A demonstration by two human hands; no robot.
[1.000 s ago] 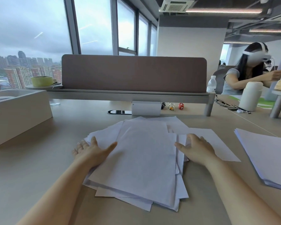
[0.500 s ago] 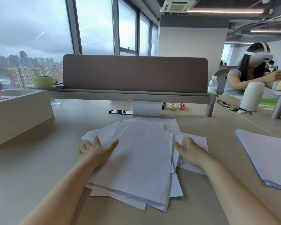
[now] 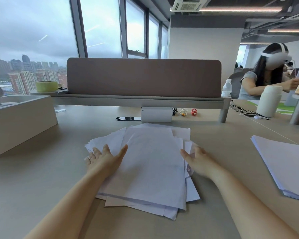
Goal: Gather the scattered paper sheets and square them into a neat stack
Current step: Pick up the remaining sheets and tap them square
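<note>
Fingers (image 3: pixel 106 150) lie straight and slightly spread: left hand (image 3: pixel 104 161) flat on the ragged paper sheets (image 3: pixel 152 169), right hand (image 3: pixel 199 161) against their right edge, mid-desk (image 3: pixel 41 178). If the hands squeeze inward too hard, I'd expect loose lower sheets to buckle or skid out.

Ragged white paper sheets (image 3: pixel 150 166), overlapping

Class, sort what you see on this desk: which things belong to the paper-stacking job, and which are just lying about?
Job: loose paper sheets; left hand; right hand.
Lying about: white flask; water bottle; green tape roll; white box.
</note>
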